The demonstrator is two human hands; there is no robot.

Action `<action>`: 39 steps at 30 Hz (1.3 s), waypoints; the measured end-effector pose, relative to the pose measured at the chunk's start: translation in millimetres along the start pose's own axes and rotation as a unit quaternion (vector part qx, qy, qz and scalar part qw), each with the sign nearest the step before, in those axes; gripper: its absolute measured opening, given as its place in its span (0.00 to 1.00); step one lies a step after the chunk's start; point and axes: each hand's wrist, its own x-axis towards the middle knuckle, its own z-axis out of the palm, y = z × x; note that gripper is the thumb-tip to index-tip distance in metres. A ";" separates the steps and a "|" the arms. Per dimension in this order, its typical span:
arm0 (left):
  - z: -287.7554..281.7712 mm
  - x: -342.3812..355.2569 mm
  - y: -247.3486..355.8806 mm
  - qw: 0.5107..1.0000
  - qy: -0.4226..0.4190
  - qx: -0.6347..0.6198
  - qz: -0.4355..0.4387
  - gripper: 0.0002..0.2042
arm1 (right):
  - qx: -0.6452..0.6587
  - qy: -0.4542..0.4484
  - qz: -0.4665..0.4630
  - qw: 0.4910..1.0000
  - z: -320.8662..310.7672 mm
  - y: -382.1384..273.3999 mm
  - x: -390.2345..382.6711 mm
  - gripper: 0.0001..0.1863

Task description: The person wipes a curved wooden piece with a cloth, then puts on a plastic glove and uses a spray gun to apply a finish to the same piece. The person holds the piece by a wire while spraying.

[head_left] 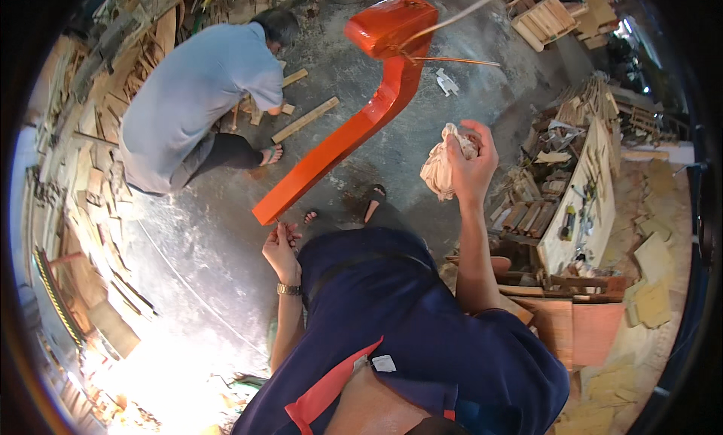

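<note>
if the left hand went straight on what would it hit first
Likely the lower end of the orange piece, just past the left hand; depth is unclear, so any gap is hard to judge.

- Left hand (282,244) pinches at the near end of a glossy orange piece (331,161).
- Right hand (474,165) grips crumpled pale cloth (438,168).
- A co-worker (188,96) bends, far left.

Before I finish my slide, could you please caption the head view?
Left hand at one end of a glossy orange piece; right hand holding crumpled cloth.
</note>
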 end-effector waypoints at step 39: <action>304.3 -94.1 202.4 0.719 0.163 0.442 0.511 0.12 | 0.334 -0.239 0.009 0.912 -76.7 92.9 127.2 0.10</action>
